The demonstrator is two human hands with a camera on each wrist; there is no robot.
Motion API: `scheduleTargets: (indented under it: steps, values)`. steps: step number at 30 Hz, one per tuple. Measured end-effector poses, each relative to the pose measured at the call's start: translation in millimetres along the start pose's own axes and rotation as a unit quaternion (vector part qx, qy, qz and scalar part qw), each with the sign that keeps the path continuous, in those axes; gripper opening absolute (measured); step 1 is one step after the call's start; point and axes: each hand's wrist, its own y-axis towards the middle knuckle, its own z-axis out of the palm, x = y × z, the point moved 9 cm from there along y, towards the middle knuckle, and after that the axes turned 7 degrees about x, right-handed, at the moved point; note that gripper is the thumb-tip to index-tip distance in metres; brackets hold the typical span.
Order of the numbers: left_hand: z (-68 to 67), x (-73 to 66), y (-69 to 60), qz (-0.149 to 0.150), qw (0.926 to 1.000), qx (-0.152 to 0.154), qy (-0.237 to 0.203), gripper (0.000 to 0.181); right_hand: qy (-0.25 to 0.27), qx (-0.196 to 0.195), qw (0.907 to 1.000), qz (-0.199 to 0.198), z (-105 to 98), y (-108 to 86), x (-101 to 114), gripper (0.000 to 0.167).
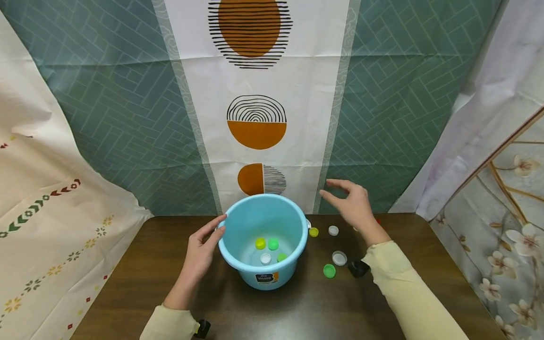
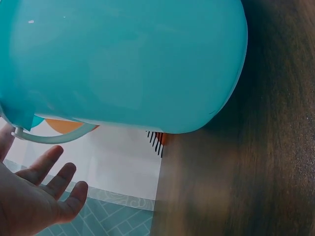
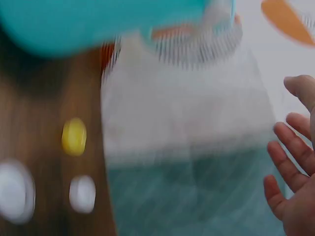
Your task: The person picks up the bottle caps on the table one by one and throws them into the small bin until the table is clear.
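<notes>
A light blue bucket [image 1: 267, 278] stands upright on the table. On its floor lie a yellow bottle cap [image 1: 260, 243], a white cap [image 1: 265, 259] and two green caps [image 1: 273, 244]. My left hand [image 1: 199, 248] touches the left of the rim with thumb and index finger; its other fingers [image 2: 58, 179] spread loosely beside the bucket wall. Raised right of the bucket, my right hand [image 1: 353, 206] holds nothing, thumb and fingers apart. Below it on the table are a yellow cap [image 1: 313, 232], two white caps [image 1: 333, 230] and a green cap [image 1: 329, 270].
Part of a red thing [image 1: 378, 221] shows behind the right wrist, mostly hidden. The bucket's handle [image 2: 61, 136] hangs at the rim. A patterned cloth [image 1: 272, 85] hangs behind the dark wooden table [image 1: 276, 316], with more cloths at both sides.
</notes>
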Motion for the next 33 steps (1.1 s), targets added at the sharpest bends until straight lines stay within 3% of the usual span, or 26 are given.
scheduleTargets:
  steps: [5,11,15,18,23,27,33]
  values:
    - [1.3,-7.6,-3.9,0.001,0.9999,0.008,0.01,0.036,-0.035,-0.044,0.9976,0.039,-36.3,-9.3,-58.3,0.059]
    - [-0.3,-7.6,-4.5,0.002,0.9999,0.012,0.009,0.036,-0.075,-0.086,0.9901,0.082,-62.7,-27.3,-118.8,0.058]
    - [-1.0,7.1,2.0,0.011,0.9997,0.017,0.015,0.036,-0.091,-0.088,0.9862,0.107,-70.1,-36.1,-145.3,0.056]
    - [-1.1,18.2,7.9,0.019,0.9994,0.018,0.022,0.036,-0.106,-0.077,0.9838,0.122,-69.5,-38.1,-159.6,0.057]
    - [-0.1,16.5,7.5,0.023,0.9995,0.019,0.013,0.036,-0.12,-0.029,0.9806,0.152,-57.9,-40.1,-179.3,0.065]
    - [1.6,7.6,4.6,0.013,0.9997,0.022,-0.004,0.036,-0.133,0.01,0.9768,0.168,-46.7,-41.7,-193.9,0.073]
    - [1.8,-5.8,0.0,0.011,0.9997,0.021,0.001,0.037,-0.173,0.066,0.9702,0.156,-30.3,-43.2,-205.8,0.074]
